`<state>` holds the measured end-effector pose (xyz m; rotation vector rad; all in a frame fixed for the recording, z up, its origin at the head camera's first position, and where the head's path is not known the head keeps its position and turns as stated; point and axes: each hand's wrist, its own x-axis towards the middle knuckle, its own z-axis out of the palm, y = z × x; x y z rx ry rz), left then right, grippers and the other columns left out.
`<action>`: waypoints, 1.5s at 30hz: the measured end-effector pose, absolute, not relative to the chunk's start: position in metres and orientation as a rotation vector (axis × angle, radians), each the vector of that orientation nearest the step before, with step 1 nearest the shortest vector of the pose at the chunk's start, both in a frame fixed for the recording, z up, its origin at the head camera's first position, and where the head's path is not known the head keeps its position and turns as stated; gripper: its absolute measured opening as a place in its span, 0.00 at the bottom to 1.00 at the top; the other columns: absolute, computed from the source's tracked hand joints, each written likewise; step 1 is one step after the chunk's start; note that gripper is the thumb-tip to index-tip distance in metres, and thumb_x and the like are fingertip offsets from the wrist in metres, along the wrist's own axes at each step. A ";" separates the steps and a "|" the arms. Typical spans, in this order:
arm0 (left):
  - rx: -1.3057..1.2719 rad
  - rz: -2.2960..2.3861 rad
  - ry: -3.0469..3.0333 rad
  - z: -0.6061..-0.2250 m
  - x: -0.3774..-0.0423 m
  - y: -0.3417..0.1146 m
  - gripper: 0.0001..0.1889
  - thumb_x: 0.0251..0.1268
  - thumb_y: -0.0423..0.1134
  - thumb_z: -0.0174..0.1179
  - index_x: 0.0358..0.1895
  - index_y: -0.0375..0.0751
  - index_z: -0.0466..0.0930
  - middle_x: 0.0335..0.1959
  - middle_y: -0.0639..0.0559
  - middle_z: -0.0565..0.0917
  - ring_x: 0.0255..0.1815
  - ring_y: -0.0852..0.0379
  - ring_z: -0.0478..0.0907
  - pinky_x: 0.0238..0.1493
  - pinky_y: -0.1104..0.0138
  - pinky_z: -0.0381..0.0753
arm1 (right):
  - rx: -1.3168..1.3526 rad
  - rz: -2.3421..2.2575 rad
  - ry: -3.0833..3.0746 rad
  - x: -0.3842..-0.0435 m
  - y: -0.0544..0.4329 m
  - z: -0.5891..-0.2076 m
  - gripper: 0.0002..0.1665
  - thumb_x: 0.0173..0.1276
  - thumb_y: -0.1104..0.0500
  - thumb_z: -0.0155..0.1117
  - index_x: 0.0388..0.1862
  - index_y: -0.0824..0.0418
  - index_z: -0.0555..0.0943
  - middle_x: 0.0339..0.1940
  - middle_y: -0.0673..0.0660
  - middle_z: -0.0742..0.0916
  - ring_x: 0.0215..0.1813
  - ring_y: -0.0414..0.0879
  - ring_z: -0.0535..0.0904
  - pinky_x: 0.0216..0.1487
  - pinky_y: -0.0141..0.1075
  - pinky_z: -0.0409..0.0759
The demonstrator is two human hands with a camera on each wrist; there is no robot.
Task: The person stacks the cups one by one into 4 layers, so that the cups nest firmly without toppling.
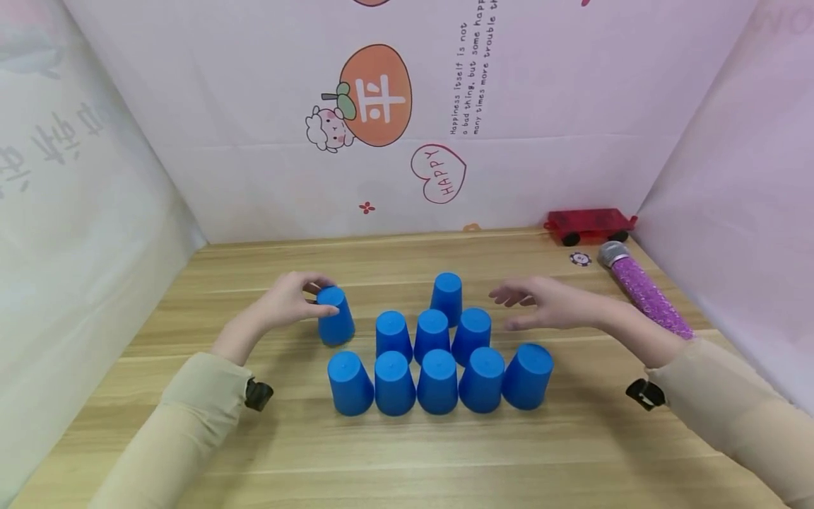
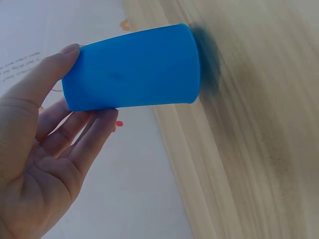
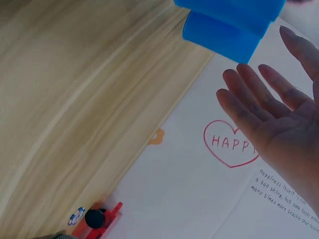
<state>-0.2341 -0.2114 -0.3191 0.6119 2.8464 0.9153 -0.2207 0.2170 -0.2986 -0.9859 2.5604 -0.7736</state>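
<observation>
My left hand (image 1: 289, 302) grips an upside-down blue cup (image 1: 335, 318) near its narrow top, thumb on one side and fingers on the other. In the left wrist view that cup (image 2: 134, 69) has its wide rim close over the wood. Off to the right, my right hand (image 1: 547, 302) is held with fingers extended, nothing in it. Just left of its fingertips stands a single inverted blue cup (image 1: 447, 297). Nearer me are a middle row of three inverted cups (image 1: 432, 336) and a front row of several more (image 1: 437, 382).
On the wooden table (image 1: 407, 459), a purple glittery microphone (image 1: 651, 293) lies at the right. A red toy wagon (image 1: 590, 225) stands in the back right corner, with a poker chip (image 1: 580, 259) in front of it. Printed white walls (image 1: 267, 170) enclose the table's back and sides.
</observation>
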 end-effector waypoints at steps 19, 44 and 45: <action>0.595 0.899 2.771 -0.314 -0.276 -0.171 0.26 0.56 0.47 0.66 0.56 0.40 0.75 0.56 0.41 0.78 0.58 0.42 0.75 0.53 0.53 0.80 | -1.053 -0.845 2.548 -0.202 0.196 -0.303 0.33 0.62 0.54 0.67 0.61 0.69 0.69 0.58 0.67 0.79 0.58 0.62 0.77 0.55 0.56 0.77; 0.830 0.930 2.654 -0.323 -0.286 -0.123 0.22 0.57 0.45 0.66 0.54 0.41 0.77 0.52 0.45 0.80 0.56 0.45 0.77 0.52 0.56 0.81 | -1.003 -0.801 2.584 -0.205 0.180 -0.307 0.31 0.62 0.58 0.66 0.61 0.69 0.70 0.58 0.67 0.79 0.58 0.62 0.77 0.54 0.52 0.79; 0.830 0.930 2.651 -0.323 -0.286 -0.122 0.22 0.57 0.46 0.66 0.53 0.42 0.78 0.52 0.45 0.80 0.56 0.45 0.78 0.52 0.56 0.81 | -1.002 -0.801 2.580 -0.205 0.180 -0.307 0.31 0.62 0.58 0.66 0.61 0.69 0.70 0.58 0.67 0.79 0.58 0.62 0.77 0.53 0.52 0.80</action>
